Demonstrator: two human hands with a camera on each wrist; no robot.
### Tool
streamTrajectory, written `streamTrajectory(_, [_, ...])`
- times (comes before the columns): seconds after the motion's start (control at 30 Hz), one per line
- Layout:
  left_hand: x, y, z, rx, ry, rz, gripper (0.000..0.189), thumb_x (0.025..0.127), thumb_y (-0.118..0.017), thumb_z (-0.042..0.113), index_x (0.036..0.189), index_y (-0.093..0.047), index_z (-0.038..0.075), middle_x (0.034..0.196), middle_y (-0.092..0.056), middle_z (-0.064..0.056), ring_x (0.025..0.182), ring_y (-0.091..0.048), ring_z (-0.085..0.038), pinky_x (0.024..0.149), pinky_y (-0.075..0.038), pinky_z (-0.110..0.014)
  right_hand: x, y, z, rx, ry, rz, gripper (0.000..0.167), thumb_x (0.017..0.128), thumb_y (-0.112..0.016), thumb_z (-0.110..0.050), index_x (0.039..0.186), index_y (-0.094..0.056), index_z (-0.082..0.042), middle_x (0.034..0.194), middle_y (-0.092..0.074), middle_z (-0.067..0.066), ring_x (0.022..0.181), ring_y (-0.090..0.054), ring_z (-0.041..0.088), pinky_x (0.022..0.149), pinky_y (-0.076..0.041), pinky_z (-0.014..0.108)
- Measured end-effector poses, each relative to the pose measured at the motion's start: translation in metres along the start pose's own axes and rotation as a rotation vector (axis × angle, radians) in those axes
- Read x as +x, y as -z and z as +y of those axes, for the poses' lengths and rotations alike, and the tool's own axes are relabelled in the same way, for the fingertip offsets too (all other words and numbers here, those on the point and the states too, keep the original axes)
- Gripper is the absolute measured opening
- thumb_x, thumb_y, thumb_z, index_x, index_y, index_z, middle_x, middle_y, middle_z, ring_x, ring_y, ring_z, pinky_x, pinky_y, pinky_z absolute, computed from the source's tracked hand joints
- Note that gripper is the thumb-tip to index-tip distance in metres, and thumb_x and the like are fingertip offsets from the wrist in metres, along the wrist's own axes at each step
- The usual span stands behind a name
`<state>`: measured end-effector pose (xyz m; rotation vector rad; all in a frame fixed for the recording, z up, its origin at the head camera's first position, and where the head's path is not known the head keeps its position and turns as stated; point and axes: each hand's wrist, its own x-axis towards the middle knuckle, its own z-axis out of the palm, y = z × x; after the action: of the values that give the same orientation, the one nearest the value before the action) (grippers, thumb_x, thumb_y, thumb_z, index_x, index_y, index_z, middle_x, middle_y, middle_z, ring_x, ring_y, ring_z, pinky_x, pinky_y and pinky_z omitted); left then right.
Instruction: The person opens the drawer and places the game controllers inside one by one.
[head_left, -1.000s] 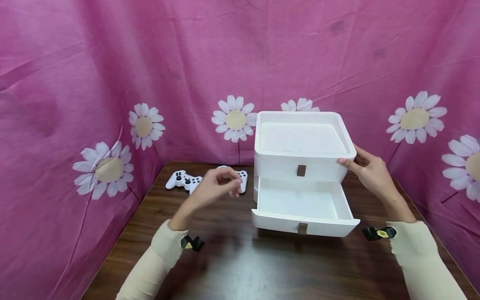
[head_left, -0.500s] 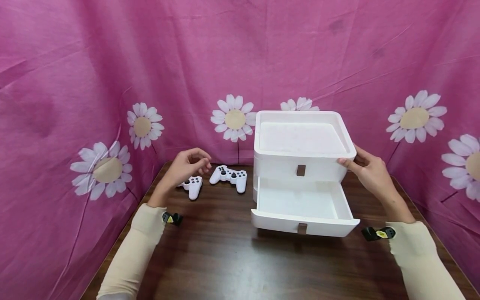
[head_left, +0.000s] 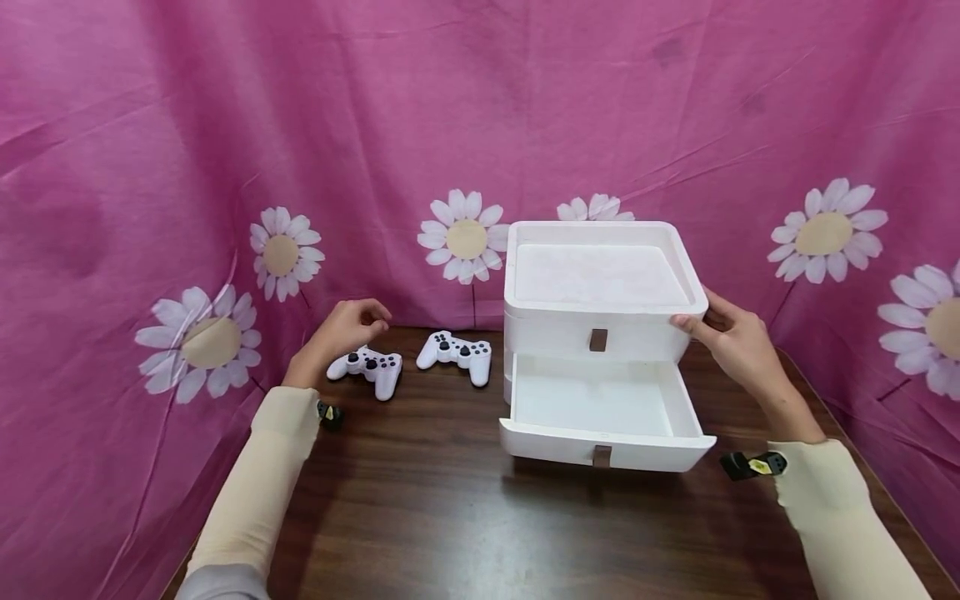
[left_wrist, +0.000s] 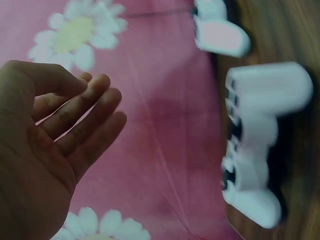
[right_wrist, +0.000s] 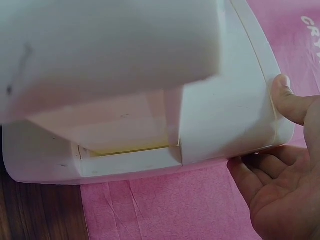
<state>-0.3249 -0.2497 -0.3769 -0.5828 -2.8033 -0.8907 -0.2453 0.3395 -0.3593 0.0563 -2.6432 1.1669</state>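
Observation:
My left hand (head_left: pixel 347 327) hovers just above a white game controller (head_left: pixel 384 373) at the table's back left, holding nothing. In the left wrist view its fingers (left_wrist: pixel 102 107) are loosely bent and stand apart from that controller. A second white game controller (head_left: pixel 456 357) lies to the right of the first, both with black sticks and buttons. My right hand (head_left: pixel 738 348) grips the upper right front corner of a white drawer unit (head_left: pixel 551 335), thumb on the front and fingers behind the side. The unit's lower drawer (head_left: pixel 551 446) is pulled out with nothing in it; the upper one is closed.
A dark wooden table (head_left: pixel 420 517) carries everything. Behind it and along the sides hangs a pink curtain (head_left: pixel 375 125) with daisies. The drawer unit has a shallow rimmed top (head_left: pixel 600 275), and brown tabs serve as pulls on the drawer fronts.
My left hand has moved left from in front of the second controller to over the first one, uncovering the second. My right hand keeps its hold on the drawer unit.

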Motion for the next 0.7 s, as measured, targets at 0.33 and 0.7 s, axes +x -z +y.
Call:
streamTrajectory(0.33, [0.002,-0.013,-0.044,0.258,0.106,-0.189,0.039,0.084,-0.056,0.003,0.117,-0.077,0.004,0.112,-0.077,-0.013,0.098,-0.069,-0.028,0.088,-0.057,-0.05,0.0,0.0,-0.002,-0.017,0.007,0.009,0.082,0.099,-0.073,-0.051,0.165,-0.038,-0.018,0.151,-0.058,0.027,0.102,-0.054,-0.017,0.073,-0.041,-0.001])
streamTrajectory(0.7, [-0.005,-0.033,-0.062,0.367,0.058,-0.35,0.052,0.079,-0.064,-0.003,0.129,-0.073,0.005,0.128,-0.069,-0.018,0.108,-0.065,-0.032,0.092,-0.055,-0.053,0.0,-0.001,-0.001,-0.008,0.001,-0.004,0.083,0.1,-0.071,-0.051,0.166,-0.036,-0.017,0.154,-0.055,0.026,0.129,-0.064,0.037,0.073,-0.04,-0.003])
